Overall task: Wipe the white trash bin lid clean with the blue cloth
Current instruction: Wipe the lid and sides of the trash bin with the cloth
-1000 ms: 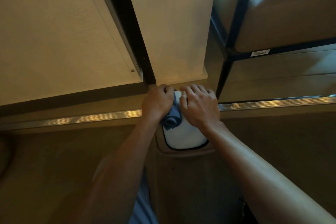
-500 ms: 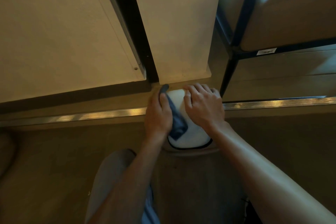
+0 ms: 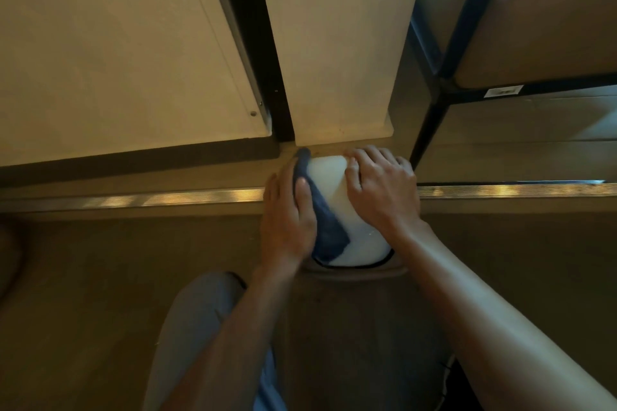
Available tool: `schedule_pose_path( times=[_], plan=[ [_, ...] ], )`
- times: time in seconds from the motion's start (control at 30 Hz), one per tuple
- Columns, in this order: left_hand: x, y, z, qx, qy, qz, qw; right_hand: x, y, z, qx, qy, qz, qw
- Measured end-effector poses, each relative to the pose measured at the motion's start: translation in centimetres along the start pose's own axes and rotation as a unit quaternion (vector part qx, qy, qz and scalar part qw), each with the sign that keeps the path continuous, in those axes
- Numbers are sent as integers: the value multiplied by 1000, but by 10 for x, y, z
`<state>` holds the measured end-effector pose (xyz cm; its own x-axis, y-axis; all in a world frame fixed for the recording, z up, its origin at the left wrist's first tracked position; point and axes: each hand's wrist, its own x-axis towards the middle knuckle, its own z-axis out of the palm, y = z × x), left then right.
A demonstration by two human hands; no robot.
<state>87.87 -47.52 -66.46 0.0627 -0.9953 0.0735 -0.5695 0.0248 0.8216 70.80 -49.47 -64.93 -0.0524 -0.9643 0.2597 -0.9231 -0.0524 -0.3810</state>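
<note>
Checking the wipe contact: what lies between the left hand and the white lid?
The blue cloth, pressed by the left hand against the white lid, head view.

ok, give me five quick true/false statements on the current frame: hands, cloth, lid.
1. The left hand presses the blue cloth against the white lid. True.
2. The right hand also holds a cloth. False: it rests bare on the lid's right side, with nothing in it.
3. The cloth covers the whole lid. False: it lies along the left side only; the middle and the near right part show white.
4. The lid sits close to the foot of the pale wall panel. True.
5. The lid is lifted off the bin. False: it sits on the bin, a dark rim showing along its near edge.
</note>
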Motion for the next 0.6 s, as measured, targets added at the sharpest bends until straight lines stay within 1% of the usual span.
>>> schedule_pose_path(
  times=[0.07,0.13,0.2,0.27,0.3,0.37,0.47,0.6],
  plan=[
    [37,19,0,5,-36,-37,999,0,-1,1,-12,5,4,1000],
    [56,34,6,67,-55,-16,996,0,-1,1,-22,6,5,1000],
    [49,39,13,109,-22,32,993,1,-1,2,-26,7,3,1000],
    [20,28,17,95,29,80,992,1,-1,2,-16,8,4,1000],
    [0,19,19,75,45,85,993,1,-1,2,-10,6,5,1000],
    [-43,-1,24,49,53,63,995,1,0,2,-5,0,3,1000],
    [-98,-18,36,40,55,35,997,-1,-3,-1,-15,-6,3,1000],
    [-109,-18,46,-10,94,-3,996,0,-5,-3,-20,-12,6,1000]
  ],
)
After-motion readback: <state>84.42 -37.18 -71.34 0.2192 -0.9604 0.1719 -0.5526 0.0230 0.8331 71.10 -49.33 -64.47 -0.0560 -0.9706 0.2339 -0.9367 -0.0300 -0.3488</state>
